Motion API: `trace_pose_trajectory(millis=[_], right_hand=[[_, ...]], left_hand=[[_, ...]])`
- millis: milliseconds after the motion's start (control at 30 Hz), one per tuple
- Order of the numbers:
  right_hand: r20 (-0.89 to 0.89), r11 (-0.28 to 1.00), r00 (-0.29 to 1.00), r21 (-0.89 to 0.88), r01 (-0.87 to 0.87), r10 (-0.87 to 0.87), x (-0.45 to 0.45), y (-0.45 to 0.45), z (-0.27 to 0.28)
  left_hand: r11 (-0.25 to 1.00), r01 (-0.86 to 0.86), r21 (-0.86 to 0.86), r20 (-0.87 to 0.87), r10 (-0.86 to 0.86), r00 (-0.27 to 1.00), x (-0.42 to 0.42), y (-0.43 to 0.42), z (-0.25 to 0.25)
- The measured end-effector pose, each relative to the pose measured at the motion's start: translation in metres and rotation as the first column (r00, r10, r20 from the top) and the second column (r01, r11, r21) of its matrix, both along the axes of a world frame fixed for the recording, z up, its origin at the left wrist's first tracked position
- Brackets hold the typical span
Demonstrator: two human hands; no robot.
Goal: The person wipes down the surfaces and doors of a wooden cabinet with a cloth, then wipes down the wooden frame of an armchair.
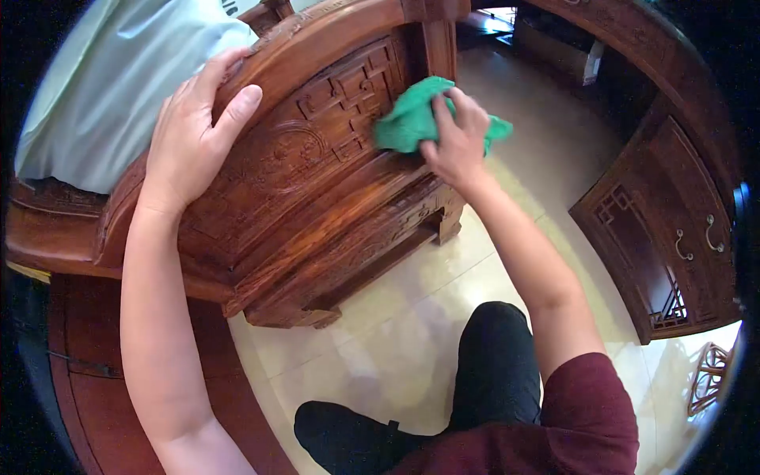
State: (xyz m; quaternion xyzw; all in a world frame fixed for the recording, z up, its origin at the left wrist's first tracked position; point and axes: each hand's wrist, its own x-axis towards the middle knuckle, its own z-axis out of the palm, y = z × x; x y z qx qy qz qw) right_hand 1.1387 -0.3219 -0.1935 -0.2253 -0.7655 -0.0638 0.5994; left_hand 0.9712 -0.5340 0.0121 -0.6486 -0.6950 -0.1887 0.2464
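Observation:
A carved, reddish-brown wooden chair side (293,150) fills the upper left of the view. On its curved top rail rests my left hand (190,131), thumb apart and fingers laid over the wood, holding nothing. My right hand (461,142) grips a green cloth (416,115), pressing it against the far end of the carved panel, just above the lower ledge. The cloth is bunched under the fingers and slightly blurred, and part of it sticks out to the right of the hand.
A pale blue-grey cushion or cover (134,87) lies on the seat beyond the rail. At the right stands a dark wooden cabinet (673,237) with metal handles. Shiny cream floor tiles (380,317) lie below, around my knees. A small woven stool (708,380) shows at the lower right edge.

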Motion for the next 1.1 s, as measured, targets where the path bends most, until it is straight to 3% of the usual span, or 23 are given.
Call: trace_pose_trajectory(millis=[67, 133, 200, 267, 300, 333, 433, 500, 567, 633, 700, 733, 767, 800, 833, 867, 900, 967, 1067, 1100], right_hand=[[0.063, 1.0, 0.998, 0.016, 0.013, -0.014, -0.002, 0.001, -0.017], [0.152, 0.999, 0.987, 0.01, 0.045, -0.046, 0.007, 0.004, -0.07], [0.301, 0.984, 0.953, -0.176, 0.025, 0.029, 0.031, -0.008, -0.112], [0.426, 0.913, 0.88, -0.408, -0.022, 0.212, 0.06, -0.025, -0.146], [0.235, 0.769, 0.914, -0.628, -0.117, 0.331, 0.076, -0.03, -0.175], [0.011, 0.581, 0.917, -0.777, -0.244, 0.399, 0.083, -0.023, -0.195], [-0.438, 0.378, 0.896, -0.819, -0.432, 0.075, 0.092, -0.008, -0.186], [-0.624, 0.456, 0.779, -0.678, -0.576, 0.056, 0.088, 0.011, -0.135], [-0.792, 0.512, 0.61, -0.52, -0.683, 0.01, 0.079, 0.043, -0.098], [-0.873, 0.556, 0.483, -0.435, -0.708, -0.068, 0.073, 0.084, -0.066], [-0.939, 0.515, 0.308, -0.343, -0.786, -0.154, 0.059, 0.113, -0.018], [-0.89, 0.589, 0.442, -0.416, -0.692, -0.11, 0.044, 0.148, -0.026], [-0.921, 0.551, 0.387, -0.347, -0.759, -0.049, 0.027, 0.165, -0.015], [-0.847, 0.488, 0.525, -0.496, -0.719, -0.087, 0.012, 0.177, -0.002], [-0.815, 0.406, 0.579, -0.521, -0.751, 0.026, -0.021, 0.203, -0.01], [-0.658, 0.373, 0.742, -0.661, -0.651, 0.129, -0.046, 0.207, -0.016], [-0.223, 0.194, 0.911, -0.933, -0.302, 0.346, -0.049, 0.193, -0.006], [-0.352, 0.332, 0.841, -0.801, -0.498, 0.411, -0.104, 0.173, -0.051], [-0.701, -0.047, 0.571, -0.648, -0.76, 0.428, -0.091, 0.171, -0.075], [-0.755, -0.147, 0.527, -0.616, -0.774, 0.391, -0.083, 0.173, -0.08]], left_hand=[[0.999, -0.022, 0.025, -0.031, 0.023, 0.999, 0.0, 0.001, -0.002], [0.999, -0.042, 0.018, 0.024, 0.041, 0.999, 0.002, 0.001, -0.002], [0.999, -0.048, 0.023, 0.129, 0.045, 0.991, 0.001, 0.001, -0.004], [0.999, -0.038, 0.033, 0.272, 0.028, 0.962, -0.004, 0.003, -0.004], [0.999, -0.036, -0.015, 0.356, 0.039, 0.934, 0.0, 0.002, -0.001], [0.998, -0.04, -0.047, 0.316, 0.052, 0.947, 0.0, 0.003, 0.002], [0.985, -0.083, -0.151, 0.182, 0.111, 0.977, 0.0, 0.001, 0.004], [0.979, -0.117, -0.165, 0.076, 0.131, 0.988, 0.003, 0.001, 0.002], [0.979, -0.111, -0.171, 0.086, 0.127, 0.988, 0.007, 0.003, 0.001], [0.977, -0.127, -0.171, 0.061, 0.139, 0.988, 0.009, 0.002, 0.003], [0.974, -0.146, -0.173, 0.018, 0.151, 0.988, 0.009, 0.004, 0.002], [0.969, -0.172, -0.177, -0.023, 0.17, 0.985, 0.009, 0.005, 0.002], [0.964, -0.197, -0.177, -0.064, 0.189, 0.98, 0.008, 0.003, 0.002], [0.958, -0.226, -0.177, -0.104, 0.21, 0.972, 0.009, 0.003, 0.001], [0.955, -0.237, -0.178, -0.118, 0.218, 0.969, 0.01, 0.004, 0.0], [0.951, -0.252, -0.179, -0.132, 0.231, 0.964, 0.011, 0.005, 0.0], [0.946, -0.27, -0.18, -0.149, 0.245, 0.958, 0.013, 0.005, 0.001], [0.943, -0.282, -0.178, -0.165, 0.254, 0.953, 0.012, 0.003, 0.001], [0.946, -0.273, -0.176, -0.122, 0.254, 0.959, 0.01, 0.005, 0.0], [0.945, -0.272, -0.181, -0.117, 0.254, 0.96, 0.006, 0.002, 0.001]])
